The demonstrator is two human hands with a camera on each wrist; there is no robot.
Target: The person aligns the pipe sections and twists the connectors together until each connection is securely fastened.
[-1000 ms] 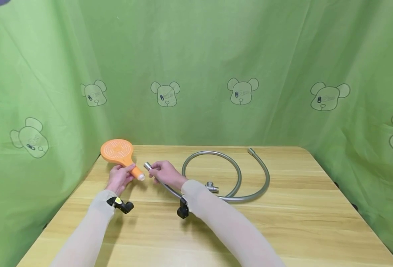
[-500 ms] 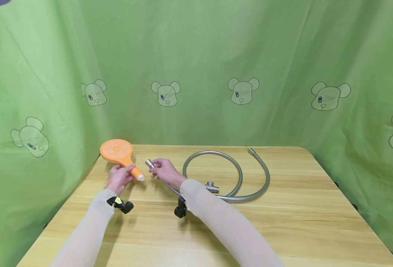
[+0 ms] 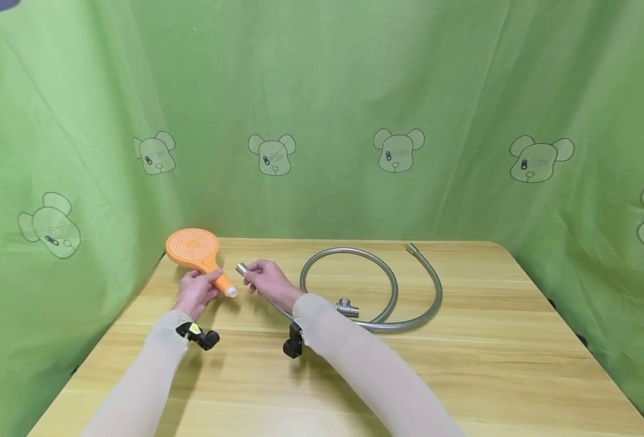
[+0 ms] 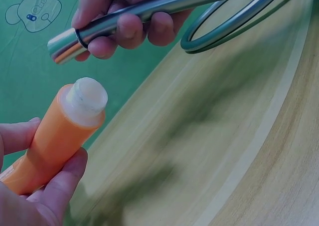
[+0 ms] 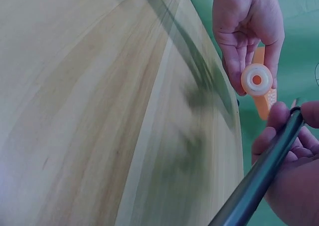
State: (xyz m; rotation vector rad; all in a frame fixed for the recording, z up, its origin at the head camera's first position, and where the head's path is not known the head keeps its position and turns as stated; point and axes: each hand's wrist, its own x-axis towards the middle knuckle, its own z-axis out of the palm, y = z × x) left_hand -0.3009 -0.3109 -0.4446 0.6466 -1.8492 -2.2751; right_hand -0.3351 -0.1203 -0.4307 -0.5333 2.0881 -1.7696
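Observation:
An orange shower head is held by its handle in my left hand, its dotted face turned up. The white threaded end of the handle points toward my right hand. That hand grips a grey shower hose just behind its metal end fitting. Between the fitting and the white end there is a small gap; they do not touch. In the right wrist view the hose runs back from my fingers, and the round opening of the handle faces the camera.
The rest of the hose lies looped on the wooden table, its other end fitting at the back right. A chrome T-shaped valve lies beside the loop, near my right forearm. A green curtain surrounds the table.
My right hand and the hose end have shifted slightly, first up and right, then back down and left. The left hand and shower head stay almost still.

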